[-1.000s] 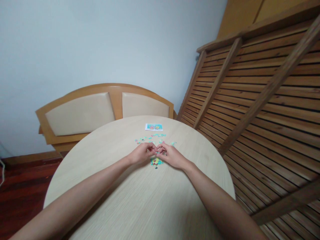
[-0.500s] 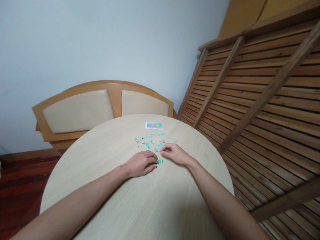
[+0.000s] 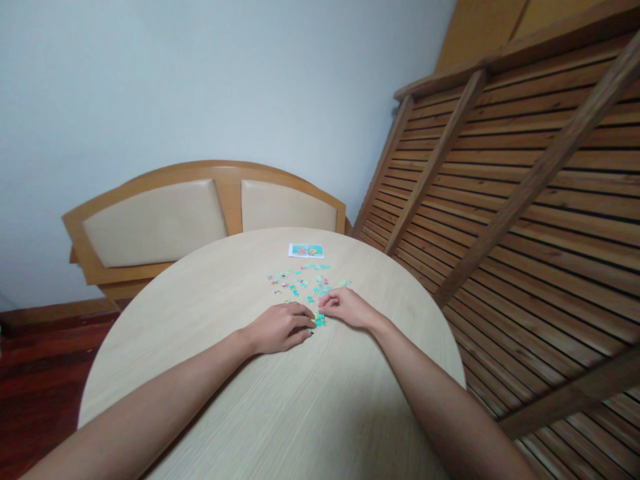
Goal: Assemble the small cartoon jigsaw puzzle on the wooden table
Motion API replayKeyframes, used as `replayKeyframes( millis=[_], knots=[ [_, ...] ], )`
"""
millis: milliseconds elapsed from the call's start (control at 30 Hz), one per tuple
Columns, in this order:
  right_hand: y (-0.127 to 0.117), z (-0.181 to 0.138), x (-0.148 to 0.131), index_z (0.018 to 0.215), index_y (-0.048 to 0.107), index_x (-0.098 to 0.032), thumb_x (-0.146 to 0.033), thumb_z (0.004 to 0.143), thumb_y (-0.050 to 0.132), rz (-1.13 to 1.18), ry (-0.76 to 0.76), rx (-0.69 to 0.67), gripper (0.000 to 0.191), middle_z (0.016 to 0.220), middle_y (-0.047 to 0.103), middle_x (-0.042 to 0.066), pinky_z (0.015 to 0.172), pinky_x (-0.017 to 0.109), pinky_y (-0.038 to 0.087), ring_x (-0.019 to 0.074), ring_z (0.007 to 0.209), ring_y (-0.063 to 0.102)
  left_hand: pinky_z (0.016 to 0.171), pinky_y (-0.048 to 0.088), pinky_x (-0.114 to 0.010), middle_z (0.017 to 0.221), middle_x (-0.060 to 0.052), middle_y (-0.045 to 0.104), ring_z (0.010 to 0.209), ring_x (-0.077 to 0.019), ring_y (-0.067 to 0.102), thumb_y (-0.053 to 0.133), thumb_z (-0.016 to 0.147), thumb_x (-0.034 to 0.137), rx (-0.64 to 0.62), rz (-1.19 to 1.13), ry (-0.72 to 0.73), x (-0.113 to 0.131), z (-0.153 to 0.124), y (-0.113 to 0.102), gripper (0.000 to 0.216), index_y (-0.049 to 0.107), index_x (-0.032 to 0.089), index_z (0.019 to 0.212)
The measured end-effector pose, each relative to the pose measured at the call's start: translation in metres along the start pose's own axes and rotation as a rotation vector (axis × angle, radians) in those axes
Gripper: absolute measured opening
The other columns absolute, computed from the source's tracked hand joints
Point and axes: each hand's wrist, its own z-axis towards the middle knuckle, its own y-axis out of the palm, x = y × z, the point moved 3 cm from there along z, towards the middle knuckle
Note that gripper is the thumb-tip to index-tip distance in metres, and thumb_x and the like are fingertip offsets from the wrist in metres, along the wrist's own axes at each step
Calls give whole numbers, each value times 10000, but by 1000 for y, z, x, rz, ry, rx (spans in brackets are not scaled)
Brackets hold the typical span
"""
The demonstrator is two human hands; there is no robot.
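Observation:
Small jigsaw puzzle pieces [image 3: 295, 291], mostly turquoise with some pink and yellow, lie scattered on the round table [image 3: 200, 293]. Nearer to me is a small cluster of joined or touching pieces [image 3: 321, 321]. My left hand [image 3: 283, 328] rests palm down at the left of this cluster, fingers stretched out and fingertips at its edge. Just above the cluster and to its right is my right hand [image 3: 350, 307], with thumb and forefinger pinched together. Whatever is in that pinch, if anything, is too small to make out.
A small picture card [image 3: 307, 251] in turquoise with pink and yellow figures lies beyond the pieces. Behind the table stands a wooden headboard [image 3: 233, 200] with cream panels. A slatted wooden frame [image 3: 500, 173] leans along the right side.
My right hand's fingertips have dipped slightly closer to the cluster. My left hand has barely shifted, and the view has moved a little.

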Motion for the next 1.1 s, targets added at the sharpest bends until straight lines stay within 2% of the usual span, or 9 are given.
replayKeyframes(
  millis=[467, 900, 1100],
  knots=[
    [-1, -2, -7, 811, 761, -144, -277, 791, 682, -284, -59, 55, 155, 708, 697, 20, 620, 238, 406, 132, 646, 570, 964, 489, -326, 1208, -84, 660, 1091, -217, 627, 501, 970, 286, -25, 3, 4, -1, 0, 1, 276, 673, 213, 1174],
    [1, -5, -13, 792, 770, -177, -268, 817, 662, -423, -82, 41, 143, 706, 718, 13, 610, 237, 386, 141, 645, 600, 963, 493, -339, 1196, -88, 664, 1088, -222, 631, 511, 958, 275, -9, -10, 3, 0, 0, 0, 271, 675, 211, 1164],
    [-3, -9, -23, 771, 775, -192, -288, 843, 658, -477, -151, 8, 168, 721, 734, 19, 619, 243, 371, 149, 664, 607, 947, 495, -334, 1179, -93, 669, 1078, -225, 632, 512, 965, 301, 7, -21, 21, 0, 0, 0, 268, 676, 215, 1159]
  ],
)
